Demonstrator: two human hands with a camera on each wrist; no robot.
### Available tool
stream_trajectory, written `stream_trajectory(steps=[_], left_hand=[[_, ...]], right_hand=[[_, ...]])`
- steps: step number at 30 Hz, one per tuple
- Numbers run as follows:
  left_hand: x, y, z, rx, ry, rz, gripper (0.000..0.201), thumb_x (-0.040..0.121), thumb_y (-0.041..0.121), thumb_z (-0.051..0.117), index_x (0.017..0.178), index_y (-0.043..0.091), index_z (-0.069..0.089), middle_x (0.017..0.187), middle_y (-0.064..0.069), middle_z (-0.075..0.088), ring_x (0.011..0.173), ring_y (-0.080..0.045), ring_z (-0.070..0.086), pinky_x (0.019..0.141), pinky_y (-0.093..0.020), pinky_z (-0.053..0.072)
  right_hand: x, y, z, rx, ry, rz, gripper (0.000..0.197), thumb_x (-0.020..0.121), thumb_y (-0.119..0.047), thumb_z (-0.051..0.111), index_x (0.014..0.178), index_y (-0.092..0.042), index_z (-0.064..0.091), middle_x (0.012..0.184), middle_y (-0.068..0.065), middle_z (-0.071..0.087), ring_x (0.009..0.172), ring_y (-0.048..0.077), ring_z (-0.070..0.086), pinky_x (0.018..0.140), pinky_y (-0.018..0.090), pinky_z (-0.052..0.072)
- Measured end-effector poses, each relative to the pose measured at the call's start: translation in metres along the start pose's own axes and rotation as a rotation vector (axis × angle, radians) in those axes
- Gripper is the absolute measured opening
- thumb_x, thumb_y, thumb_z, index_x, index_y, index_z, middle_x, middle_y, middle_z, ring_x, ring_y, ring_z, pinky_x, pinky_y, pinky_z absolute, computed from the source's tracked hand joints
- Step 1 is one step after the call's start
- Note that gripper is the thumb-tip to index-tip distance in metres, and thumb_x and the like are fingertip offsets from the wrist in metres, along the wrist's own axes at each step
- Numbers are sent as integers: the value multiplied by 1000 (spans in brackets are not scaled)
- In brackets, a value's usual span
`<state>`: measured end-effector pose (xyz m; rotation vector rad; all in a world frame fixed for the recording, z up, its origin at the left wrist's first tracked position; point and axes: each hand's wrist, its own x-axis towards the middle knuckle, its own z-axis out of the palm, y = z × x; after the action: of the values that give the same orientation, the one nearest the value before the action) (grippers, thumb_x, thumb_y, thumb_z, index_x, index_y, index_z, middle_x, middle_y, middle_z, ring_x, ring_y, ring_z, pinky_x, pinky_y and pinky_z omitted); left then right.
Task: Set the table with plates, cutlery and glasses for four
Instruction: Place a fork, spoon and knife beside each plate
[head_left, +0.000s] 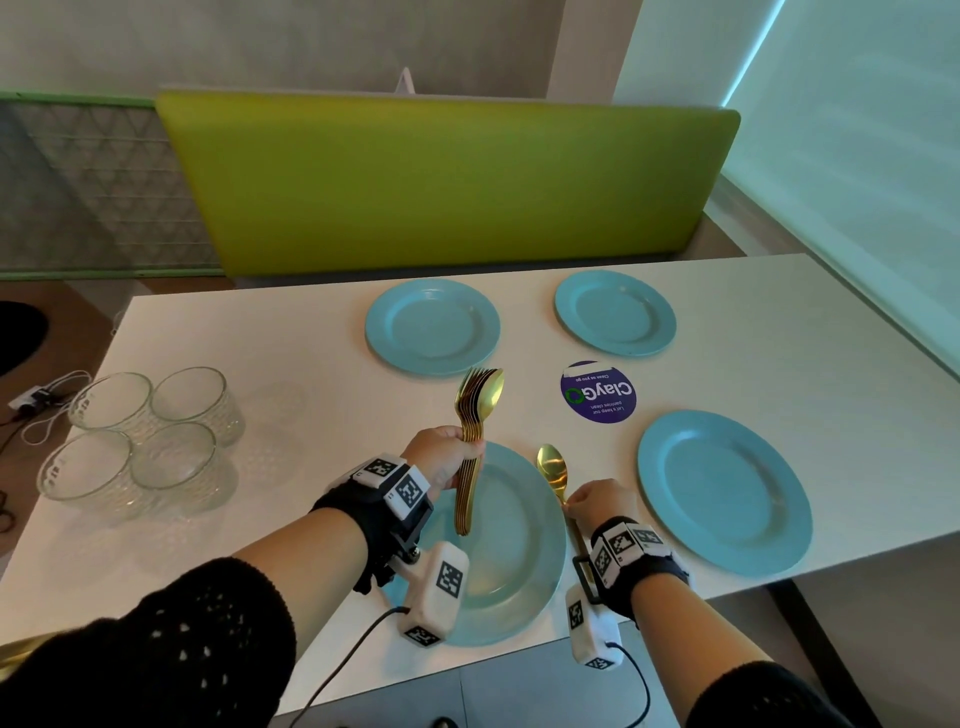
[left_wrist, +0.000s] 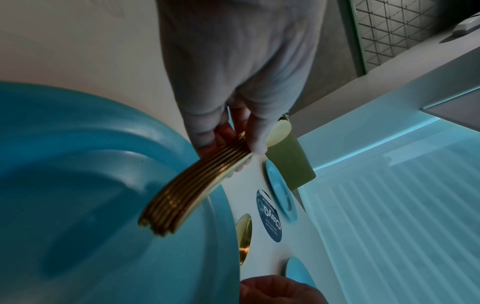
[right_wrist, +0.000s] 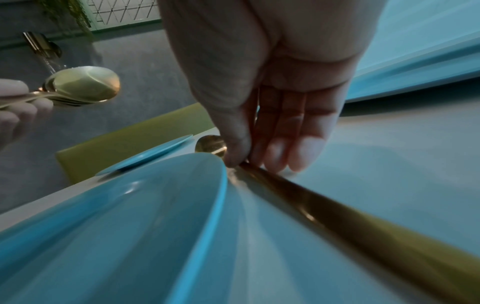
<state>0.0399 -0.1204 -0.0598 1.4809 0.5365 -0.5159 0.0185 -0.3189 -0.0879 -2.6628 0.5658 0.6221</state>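
Glossy gold metal spoon (head_left: 553, 467), clear ribbed glasses (head_left: 145, 436)

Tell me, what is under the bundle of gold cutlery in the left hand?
Under the gold cutlery bundle, which the left hand grips, lies the nearest blue plate. The wrist camera hides the plate's near-left rim.

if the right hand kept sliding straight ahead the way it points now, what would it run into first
Probably the round purple sticker, which is flat on the table. The right hand, pinching the gold spoon beside the near plate, points up the gap between plates; past the sticker the way looks free, though depth is unclear.
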Motion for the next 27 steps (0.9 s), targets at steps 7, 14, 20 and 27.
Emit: stream_trajectory(steps=[7, 14, 20, 27], left_hand=[[2, -3, -3, 23, -31, 9, 11, 89, 6, 60, 78, 8, 60, 72, -7, 61, 65, -19, 58, 70, -30, 53], [10, 8, 8, 28, -106, 10, 14, 88, 6, 62, 74, 9, 60, 70, -6, 61, 61, -17, 57, 68, -30, 54], [15, 24, 23, 52, -253, 31, 11, 89, 6, 60, 80, 10, 62, 77, -8, 63, 63, -16, 58, 67, -28, 52], [21, 37, 37, 101, -346, 62, 11, 88, 2, 60, 80, 10, 63, 76, -7, 65, 63, -15, 61, 66, -27, 54]], right_hand=[[-6, -2, -7, 138, 56, -1, 17, 87, -20, 59, 95, -14, 73, 103, 6, 71, 98, 24, 64, 81, 27, 50], [-10, -36, -29, 361, 60, -93, 29, 85, -33, 58, 60, -20, 62, 68, 1, 64, 72, 25, 61, 77, 35, 54], [-17, -70, -44, 594, -76, -154, 25, 94, -24, 53, 71, -18, 62, 71, -1, 64, 58, 12, 58, 51, 21, 49], [-11, -64, -52, 907, -94, -57, 20, 94, -12, 54, 77, -11, 64, 64, 4, 63, 56, 15, 58, 54, 24, 48]])
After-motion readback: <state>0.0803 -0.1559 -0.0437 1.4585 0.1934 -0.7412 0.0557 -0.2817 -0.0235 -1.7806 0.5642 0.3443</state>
